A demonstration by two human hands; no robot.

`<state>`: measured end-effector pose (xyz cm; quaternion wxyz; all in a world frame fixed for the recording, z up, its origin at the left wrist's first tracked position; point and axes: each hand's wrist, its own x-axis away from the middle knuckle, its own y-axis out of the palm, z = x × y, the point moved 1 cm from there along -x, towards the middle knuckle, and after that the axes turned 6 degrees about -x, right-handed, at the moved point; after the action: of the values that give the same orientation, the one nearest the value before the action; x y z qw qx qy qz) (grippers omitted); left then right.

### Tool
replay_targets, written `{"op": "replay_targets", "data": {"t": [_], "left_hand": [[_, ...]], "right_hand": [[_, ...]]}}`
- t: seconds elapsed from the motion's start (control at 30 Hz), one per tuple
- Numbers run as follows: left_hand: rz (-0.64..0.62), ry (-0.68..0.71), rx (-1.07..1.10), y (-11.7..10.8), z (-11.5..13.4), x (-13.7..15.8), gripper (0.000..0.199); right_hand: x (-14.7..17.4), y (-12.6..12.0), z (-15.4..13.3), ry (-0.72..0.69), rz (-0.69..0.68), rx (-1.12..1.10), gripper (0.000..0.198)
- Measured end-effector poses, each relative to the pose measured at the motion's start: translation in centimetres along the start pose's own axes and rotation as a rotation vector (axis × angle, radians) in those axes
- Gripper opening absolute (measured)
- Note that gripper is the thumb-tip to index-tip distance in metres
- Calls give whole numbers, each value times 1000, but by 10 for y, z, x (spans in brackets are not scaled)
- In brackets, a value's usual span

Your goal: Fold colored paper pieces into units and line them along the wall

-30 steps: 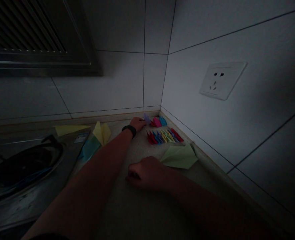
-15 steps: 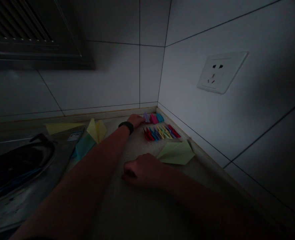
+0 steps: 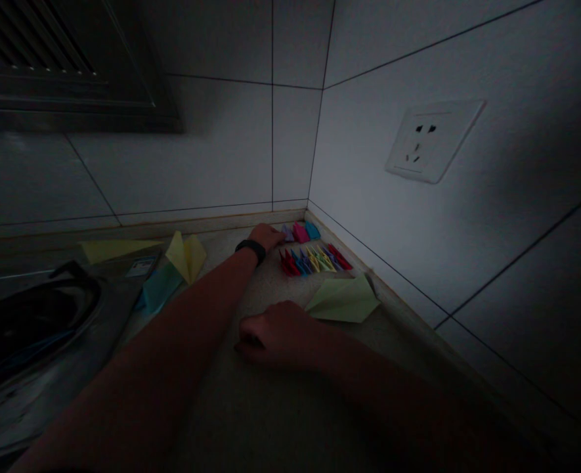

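Note:
At the far corner of the counter, my left hand point(image 3: 266, 236), with a dark band on the wrist, has its fingertips closed at a small purple folded-paper piece point(image 3: 287, 232). Beside that piece stand a pink folded-paper piece point(image 3: 301, 232) and a blue one point(image 3: 312, 230). In front of them runs a row of small pointed paper folds point(image 3: 314, 260) in red, blue, yellow and purple. My right hand point(image 3: 275, 335) rests on the counter, loosely curled, and nothing shows in it. Past its knuckles lies a pale green paper plane point(image 3: 344, 299).
Left of my left forearm lie yellow folded paper point(image 3: 186, 256), blue folded paper point(image 3: 161, 287) and a flat yellow paper point(image 3: 115, 249). A metal stove point(image 3: 98, 348) stands at the left, a vented hood point(image 3: 88, 105) above. The right tiled wall carries a socket point(image 3: 432, 141).
The purple paper piece at my left fingertips sits lower and looks less upright than before. My right hand stays in place, and the whole view has shifted slightly.

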<state>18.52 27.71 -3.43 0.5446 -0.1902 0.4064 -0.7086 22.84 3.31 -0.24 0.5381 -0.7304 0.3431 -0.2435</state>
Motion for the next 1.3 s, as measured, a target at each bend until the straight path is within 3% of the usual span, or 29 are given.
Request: {"op": "replay_targets", "data": {"t": [0.23, 0.4, 0.57, 0.77, 1.0, 1.2, 1.3], "left_hand": [[41, 12, -62, 0, -2, -2, 35], [62, 11, -81, 2, -4, -3, 52], [52, 19, -53, 1, -1, 0, 42], [37, 19, -65, 0, 0, 0, 43], [29, 148, -167, 3, 4, 2, 75], [-22, 255, -279, 8, 3, 2, 45], [-25, 281, -322, 8, 1, 2, 43]], "right_hand": [[0, 2, 0, 3, 12, 4, 31], [0, 3, 1, -16, 20, -1, 31], [1, 2, 0, -1, 7, 13, 31], [1, 1, 0, 3, -14, 10, 34], [0, 5, 2, -8, 6, 10, 33], [1, 5, 2, -20, 22, 12, 30], [1, 5, 2, -20, 22, 12, 31]]}}
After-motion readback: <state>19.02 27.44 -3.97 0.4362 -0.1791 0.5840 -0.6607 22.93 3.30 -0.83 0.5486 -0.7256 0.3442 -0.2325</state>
